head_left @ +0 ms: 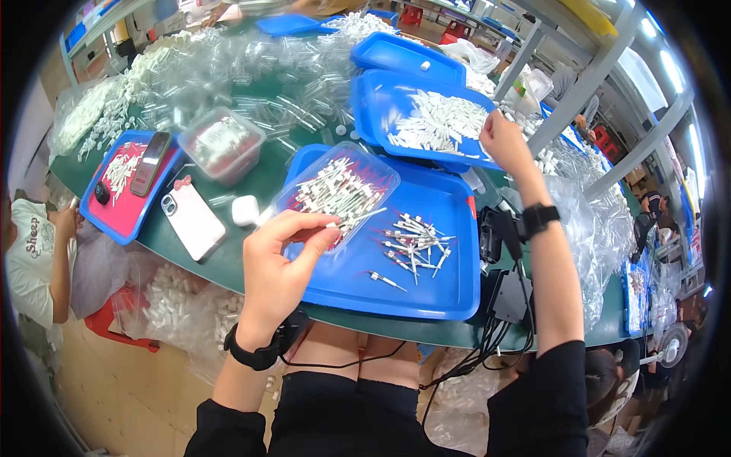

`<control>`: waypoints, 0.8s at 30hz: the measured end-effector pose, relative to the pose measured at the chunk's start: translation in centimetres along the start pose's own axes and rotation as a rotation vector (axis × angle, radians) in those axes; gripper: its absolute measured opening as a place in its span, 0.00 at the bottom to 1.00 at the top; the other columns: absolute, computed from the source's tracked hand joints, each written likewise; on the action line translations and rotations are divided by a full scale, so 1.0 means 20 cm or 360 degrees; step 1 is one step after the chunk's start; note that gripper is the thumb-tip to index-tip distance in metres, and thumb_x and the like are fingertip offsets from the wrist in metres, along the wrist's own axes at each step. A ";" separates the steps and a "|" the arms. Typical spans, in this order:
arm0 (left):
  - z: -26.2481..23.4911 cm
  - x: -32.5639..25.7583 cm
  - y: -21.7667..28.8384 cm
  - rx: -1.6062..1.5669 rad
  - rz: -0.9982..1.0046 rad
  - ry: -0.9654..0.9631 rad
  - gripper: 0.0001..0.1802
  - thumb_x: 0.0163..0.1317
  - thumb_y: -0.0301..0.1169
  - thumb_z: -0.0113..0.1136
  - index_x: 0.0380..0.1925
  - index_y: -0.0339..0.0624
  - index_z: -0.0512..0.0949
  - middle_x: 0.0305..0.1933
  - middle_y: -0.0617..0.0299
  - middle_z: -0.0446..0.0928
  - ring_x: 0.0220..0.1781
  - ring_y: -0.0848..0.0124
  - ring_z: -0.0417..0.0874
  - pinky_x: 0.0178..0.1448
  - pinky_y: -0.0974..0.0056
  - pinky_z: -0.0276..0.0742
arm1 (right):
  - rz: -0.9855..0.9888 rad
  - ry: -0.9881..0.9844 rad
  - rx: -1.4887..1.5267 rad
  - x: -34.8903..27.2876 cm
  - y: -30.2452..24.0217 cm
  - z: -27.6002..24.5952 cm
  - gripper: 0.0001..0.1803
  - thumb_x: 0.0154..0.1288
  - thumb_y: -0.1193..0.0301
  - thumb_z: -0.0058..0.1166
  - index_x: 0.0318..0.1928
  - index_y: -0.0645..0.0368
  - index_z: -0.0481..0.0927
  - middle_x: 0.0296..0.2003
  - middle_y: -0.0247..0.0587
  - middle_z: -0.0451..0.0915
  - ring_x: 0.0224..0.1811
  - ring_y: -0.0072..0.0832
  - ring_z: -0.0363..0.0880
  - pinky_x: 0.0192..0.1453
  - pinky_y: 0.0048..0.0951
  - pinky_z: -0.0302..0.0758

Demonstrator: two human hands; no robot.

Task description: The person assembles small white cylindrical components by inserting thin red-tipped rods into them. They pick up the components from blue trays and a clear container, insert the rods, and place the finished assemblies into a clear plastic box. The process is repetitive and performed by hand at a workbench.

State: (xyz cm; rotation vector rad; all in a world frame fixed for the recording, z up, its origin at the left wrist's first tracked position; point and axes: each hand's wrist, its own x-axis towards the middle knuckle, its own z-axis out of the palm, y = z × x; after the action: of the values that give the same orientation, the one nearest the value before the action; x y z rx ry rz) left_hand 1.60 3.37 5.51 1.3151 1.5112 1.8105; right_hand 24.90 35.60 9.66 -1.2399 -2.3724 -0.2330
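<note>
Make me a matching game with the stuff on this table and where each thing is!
Things:
1. left hand
2. right hand
3. pink phone
4. dark phone

Places:
A. lying on the pink-lined tray
B. holding a thin white piece over the near blue tray
C. flat on the green table
D. reaching into the far blue tray

Pairs: 1-B, 2-D, 3-C, 4-A

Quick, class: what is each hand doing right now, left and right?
Left hand: closed, pinching a thin white tube over the near blue tray.
Right hand: fingers curled at the white parts in the far tray; hold cannot be told.
</note>
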 end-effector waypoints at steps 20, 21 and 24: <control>0.12 -0.28 0.13 0.0098 0.0354 -0.0102 0.06 0.54 0.14 0.62 0.32 0.32 0.83 0.28 0.61 0.74 0.27 0.77 0.74 0.30 0.75 0.69 | 0.0070 -0.0584 0.2137 -1.02 -0.73 -0.55 0.11 0.63 0.85 0.52 0.45 0.69 0.83 0.31 0.44 0.83 0.34 0.23 0.82 0.39 0.22 0.78; 0.12 -0.28 0.13 0.0105 0.0366 -0.0098 0.06 0.53 0.15 0.63 0.32 0.32 0.83 0.27 0.61 0.74 0.26 0.77 0.74 0.30 0.75 0.69 | 0.0062 -0.0585 0.2121 -1.03 -0.73 -0.55 0.11 0.62 0.85 0.52 0.44 0.68 0.83 0.31 0.43 0.83 0.34 0.23 0.83 0.39 0.22 0.78; 0.14 -0.29 0.12 0.0151 0.0447 -0.0082 0.07 0.53 0.15 0.63 0.31 0.33 0.84 0.26 0.61 0.75 0.26 0.77 0.74 0.30 0.74 0.69 | -0.0056 -0.0580 0.1917 -1.03 -0.72 -0.55 0.12 0.60 0.84 0.55 0.45 0.68 0.83 0.30 0.43 0.83 0.33 0.24 0.83 0.39 0.24 0.79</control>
State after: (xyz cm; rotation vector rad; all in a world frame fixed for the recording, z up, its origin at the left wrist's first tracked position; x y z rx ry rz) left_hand 7.09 -0.60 5.42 1.6789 1.4606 1.8724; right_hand 26.85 8.32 10.70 -0.6328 -2.1069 1.3063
